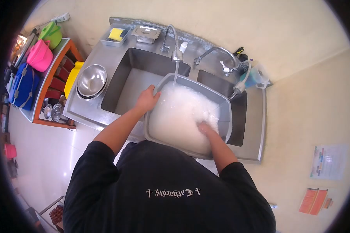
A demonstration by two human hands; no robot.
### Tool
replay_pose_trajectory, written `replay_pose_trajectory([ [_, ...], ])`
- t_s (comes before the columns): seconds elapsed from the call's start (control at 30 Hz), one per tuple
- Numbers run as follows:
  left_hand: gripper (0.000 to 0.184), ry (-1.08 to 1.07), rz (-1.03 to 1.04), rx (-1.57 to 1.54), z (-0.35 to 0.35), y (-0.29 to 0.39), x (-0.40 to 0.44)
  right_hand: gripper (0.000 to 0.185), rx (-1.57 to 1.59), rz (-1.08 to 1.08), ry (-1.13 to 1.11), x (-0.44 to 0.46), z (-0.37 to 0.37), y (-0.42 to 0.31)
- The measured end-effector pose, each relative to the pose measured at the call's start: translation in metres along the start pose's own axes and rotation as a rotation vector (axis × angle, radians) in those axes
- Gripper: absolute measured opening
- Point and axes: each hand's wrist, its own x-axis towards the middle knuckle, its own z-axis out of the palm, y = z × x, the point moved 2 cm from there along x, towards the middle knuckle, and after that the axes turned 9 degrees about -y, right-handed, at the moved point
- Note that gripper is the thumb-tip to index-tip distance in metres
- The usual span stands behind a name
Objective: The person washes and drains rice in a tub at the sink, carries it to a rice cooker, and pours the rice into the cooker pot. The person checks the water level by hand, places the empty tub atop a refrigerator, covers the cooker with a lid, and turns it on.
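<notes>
**Broad grey plastic basin point(224, 116) bridges a double stainless-steel sink point(138, 58)**

Closest is the person's black short-sleeved shirt point(171, 174) with pale lettering, its front close against the basin's near edge. The bare right hand point(204, 128) dips into cloudy white, frothy liquid point(175, 112) filling much of the basin; its fingers are under the surface, so I cannot tell whether they are spread or closed. The bare left hand point(147, 99) is closed over the basin's left rim, probably to steady a heavy, full vessel that overlaps both sink bowls rather than sitting down inside one. Its place there seems to suit the water too: the left silver gooseneck faucet point(177, 55) pours over the back edge, and the right silver faucet point(239, 87) appears to send a thin stream in at the right. Both spouts hang close to the back rim, so they would hinder a straight lift.

Left of the sink, nested round steel bowls point(92, 80) take up the counter. Along the back stand a yellow sponge point(115, 34) on a clear tub and a lidded steel container point(146, 34); at the right, a translucent blue pitcher point(256, 75). Farther left, an orange-framed shelf point(42, 91) carries bright plastic tubs.
</notes>
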Motion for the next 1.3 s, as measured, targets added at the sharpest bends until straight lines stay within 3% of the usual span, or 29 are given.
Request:
replay_pose_trajectory([
  [0.23,0.04,0.001,-0.047,-0.012,-0.002,0.006,-0.006,0.05,-0.052,-0.353,-0.283,-0.015,0.032,-0.03],
  [0.47,0.039,0.043,-0.013,0.019,0.005,-0.001,-0.003,0.045,-0.503,-0.525,-0.247,-0.009,0.042,-0.128],
  [0.63,0.042,-0.012,-0.082,0.092,0.0,0.008,-0.004,0.046,-0.538,-0.515,-0.17,0.008,0.033,-0.15],
  [0.97,0.049,-0.036,-0.118,0.13,0.0,0.018,-0.01,0.049,-0.241,-0.295,0.08,0.054,0.006,-0.083],
  [1.3,0.052,0.0,-0.013,0.145,0.008,-0.003,-0.002,0.052,-0.172,-0.176,0.22,0.005,-0.041,-0.041],
])
